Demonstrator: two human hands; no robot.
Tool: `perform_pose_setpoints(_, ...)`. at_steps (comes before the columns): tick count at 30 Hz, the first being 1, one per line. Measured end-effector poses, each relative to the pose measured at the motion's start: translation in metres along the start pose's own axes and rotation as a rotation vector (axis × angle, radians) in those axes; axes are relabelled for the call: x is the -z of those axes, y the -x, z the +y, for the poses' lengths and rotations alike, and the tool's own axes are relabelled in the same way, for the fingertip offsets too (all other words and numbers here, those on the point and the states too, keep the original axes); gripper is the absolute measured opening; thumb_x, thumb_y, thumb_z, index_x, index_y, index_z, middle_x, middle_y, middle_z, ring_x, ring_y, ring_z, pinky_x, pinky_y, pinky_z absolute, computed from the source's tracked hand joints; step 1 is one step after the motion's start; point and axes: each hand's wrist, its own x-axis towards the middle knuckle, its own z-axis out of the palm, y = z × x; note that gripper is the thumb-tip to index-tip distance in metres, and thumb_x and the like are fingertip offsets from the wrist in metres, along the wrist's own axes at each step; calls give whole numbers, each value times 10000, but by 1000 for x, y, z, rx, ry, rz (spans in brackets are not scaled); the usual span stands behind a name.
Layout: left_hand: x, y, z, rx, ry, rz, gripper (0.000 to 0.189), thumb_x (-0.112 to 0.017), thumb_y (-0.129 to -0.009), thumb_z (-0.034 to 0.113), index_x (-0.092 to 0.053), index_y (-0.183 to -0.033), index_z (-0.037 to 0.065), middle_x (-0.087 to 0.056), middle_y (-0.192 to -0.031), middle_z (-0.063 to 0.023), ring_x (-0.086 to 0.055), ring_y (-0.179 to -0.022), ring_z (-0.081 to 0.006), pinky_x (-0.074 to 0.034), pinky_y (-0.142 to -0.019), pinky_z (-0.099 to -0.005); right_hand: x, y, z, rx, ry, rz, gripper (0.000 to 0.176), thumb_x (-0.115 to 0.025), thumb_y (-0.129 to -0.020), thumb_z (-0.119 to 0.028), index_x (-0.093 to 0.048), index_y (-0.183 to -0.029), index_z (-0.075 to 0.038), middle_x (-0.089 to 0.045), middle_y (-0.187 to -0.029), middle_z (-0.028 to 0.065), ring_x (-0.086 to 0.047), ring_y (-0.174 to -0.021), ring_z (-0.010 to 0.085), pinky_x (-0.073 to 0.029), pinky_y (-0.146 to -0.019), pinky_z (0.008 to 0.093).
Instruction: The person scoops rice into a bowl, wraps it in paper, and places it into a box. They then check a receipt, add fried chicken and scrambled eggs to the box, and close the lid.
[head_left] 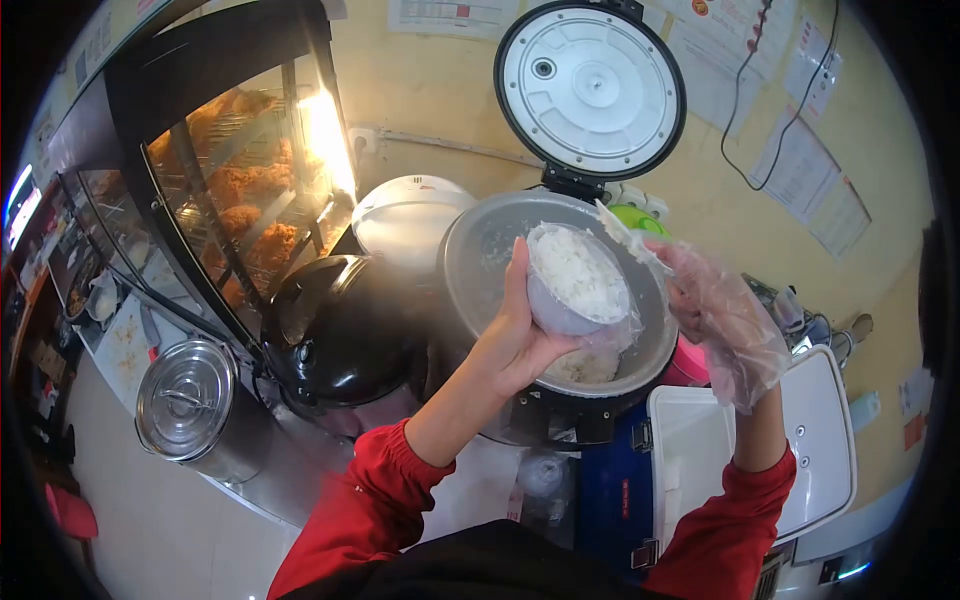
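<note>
A bowl of white rice is in my left hand, tilted above the open rice cooker. My fingers wrap round the bowl's side and base. Clear plastic shows along the bowl's lower edge. My right hand, in a clear plastic glove, is closed on a rice paddle just right of the bowl. Rice clings to the paddle. More rice lies in the bottom of the cooker pot, partly hidden by the bowl and my left hand.
The cooker's raised lid stands behind. Left are a closed black cooker, a lidded metal pot and a lit glass cabinet with fried food. An open cooler box stands at right, and a white container behind.
</note>
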Motion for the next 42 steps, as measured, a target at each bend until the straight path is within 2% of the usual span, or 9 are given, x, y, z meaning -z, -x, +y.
perform_pose_setpoints(4, 1, 4, 0, 5, -65, 75, 764, -348, -813, 676, -270, -1374, 162, -349, -1380, -95, -353, -1261, -297, -336, -970, -568, -16, -10, 12, 326, 528, -55, 333, -497, -906, -246, -613, -1084, 11, -604, -786, 24, -470, -673, 99, -397, -644, 245)
perform_pose_setpoints(9, -4, 15, 6, -29, -82, 34, 778, -332, -807, 693, -267, -1378, 169, -346, -1383, -95, -357, -1257, -307, -338, -958, -585, -2, -7, 4, 382, -135, 66, 294, -495, -898, -183, -603, -1099, 2, -598, -1013, 91, -512, -837, 140, -404, -832, 270)
perform_pose_setpoints(13, -13, 31, 14, -62, -78, 31, 820, -320, -785, 729, -268, -1381, 169, -341, -1389, -93, -352, -1260, -313, -318, -969, -590, 28, -44, 31, 44, 260, 57, 444, -452, -920, -326, -477, -1253, -35, -528, -1193, 103, -451, -1124, 184, -330, -968, 305)
perform_pose_setpoints(16, -28, 51, 14, -133, -123, 78, 837, -292, -776, 750, -289, -1375, 166, -333, -1397, -83, -350, -1266, -292, -318, -1007, -513, 4, -55, 64, 333, 597, 120, 354, -508, -900, -266, -551, -1185, -60, -533, -1160, 73, -498, -917, 167, -385, -866, 286)
perform_pose_setpoints(25, 2, 161, -50, -336, -984, 335, 951, -255, -737, 797, -338, -1308, 41, -359, -1297, -134, -346, -1199, -281, -381, -926, -357, -119, 104, 96, -160, -1286, -398, 559, -423, -888, -461, -393, -1311, -97, -441, -1292, 123, -430, -1157, 242, -365, -977, 370)
perform_pose_setpoints(28, 18, 201, -62, -395, -1474, 337, 914, -332, -738, 770, -378, -1266, 25, -325, -1295, -141, -278, -1202, -308, -345, -913, -398, -152, 146, 123, -320, -1507, -288, 626, -397, -883, -522, -343, -1347, -106, -409, -1332, 139, -403, -1231, 263, -357, -1012, 397)
perform_pose_setpoints(33, 64, 259, -69, -152, -1781, 197, 764, -538, -755, 613, -377, -1271, 74, -321, -1306, -173, -249, -1223, -366, -176, -980, -516, -197, 210, 187, -552, -1930, 63, 599, -359, -883, -530, -371, -1335, -137, -338, -1388, 149, -316, -1265, 400, -294, -936, 672)
perform_pose_setpoints(40, 190, 350, -102, 267, -2367, 164, 847, -560, -782, 533, -218, -1390, 53, -109, -1431, -266, -97, -1328, -420, -111, -1046, -555, -230, 223, 252, -452, -1608, 320, 591, -387, -872, -535, -388, -1321, -152, -417, -1340, 83, -399, -1229, 305, -349, -938, 596)
perform_pose_setpoints(42, 181, 355, -102, 311, -2282, 140, 932, -580, -762, 545, -150, -1406, 28, -57, -1440, -279, -74, -1333, -424, -113, -1050, -546, -234, 211, 243, -387, -1130, 510, 517, -464, -880, -432, -403, -1300, -137, -448, -1300, 101, -446, -1180, 281, -397, -935, 481)
